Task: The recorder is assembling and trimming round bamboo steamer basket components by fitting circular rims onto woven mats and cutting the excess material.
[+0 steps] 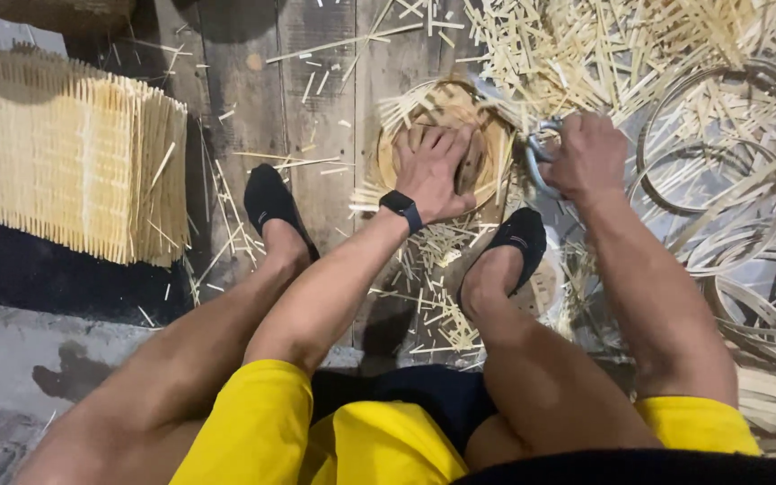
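Here the left hand (433, 171) presses flat, fingers spread, on a round bamboo basket (487, 144); right hand (586, 154) grip pinches shears (539, 153).

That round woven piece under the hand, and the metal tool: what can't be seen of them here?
- Round woven piece, head view: its middle is hidden under the left hand.
- Metal tool: the right hand covers most of it; its working end cannot be made out.
- Bamboo hoops: cut off by the right edge.
- Woven slat panel: its top is lost in shadow.
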